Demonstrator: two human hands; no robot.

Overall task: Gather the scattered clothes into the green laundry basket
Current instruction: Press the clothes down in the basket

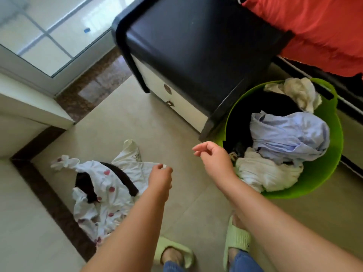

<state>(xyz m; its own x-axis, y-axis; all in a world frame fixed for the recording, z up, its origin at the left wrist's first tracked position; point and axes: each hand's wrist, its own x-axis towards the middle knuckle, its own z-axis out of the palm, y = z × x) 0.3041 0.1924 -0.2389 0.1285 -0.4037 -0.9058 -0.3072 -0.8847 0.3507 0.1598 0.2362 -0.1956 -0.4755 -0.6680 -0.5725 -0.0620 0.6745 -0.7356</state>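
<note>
Round green plastic laundry basket [332,154], right, already holds pale blue, white & cream clothes. White red-spotted garment w/ dark piece [102,185] left on floor, near-left. Left hand [160,178] pinches its edge; right hand [211,154] loose, empty.

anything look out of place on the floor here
Yes: a white spotted garment lies crumpled on the floor tiles with a dark piece tangled in it, outside the green laundry basket. Nothing looks spilled or damaged.
</note>
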